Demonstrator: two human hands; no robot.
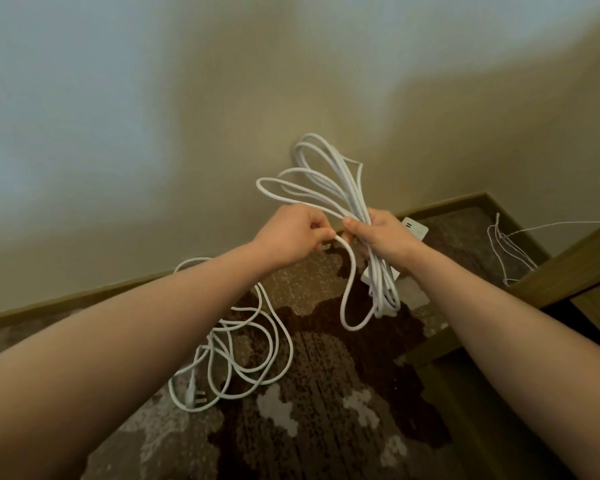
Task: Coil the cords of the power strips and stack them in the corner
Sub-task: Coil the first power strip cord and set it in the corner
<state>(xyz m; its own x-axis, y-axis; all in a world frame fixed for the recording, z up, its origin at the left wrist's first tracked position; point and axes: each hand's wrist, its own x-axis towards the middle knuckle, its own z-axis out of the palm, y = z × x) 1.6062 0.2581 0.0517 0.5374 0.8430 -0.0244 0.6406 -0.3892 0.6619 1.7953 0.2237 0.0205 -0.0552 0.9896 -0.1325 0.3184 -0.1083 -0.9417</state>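
A patterned brown carpet meets beige walls in a corner. The right hand has its fingers clamped around a white cord bundle, held upright in the air, long axis pointing up toward the corner. The left hand pinches one strand. A loose cord lies on the carpet below, and a power strip is behind the right hand.

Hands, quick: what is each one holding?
Left hand: closed, pinching the loose cord.
Right hand: closed around the coiled bundle of cord.
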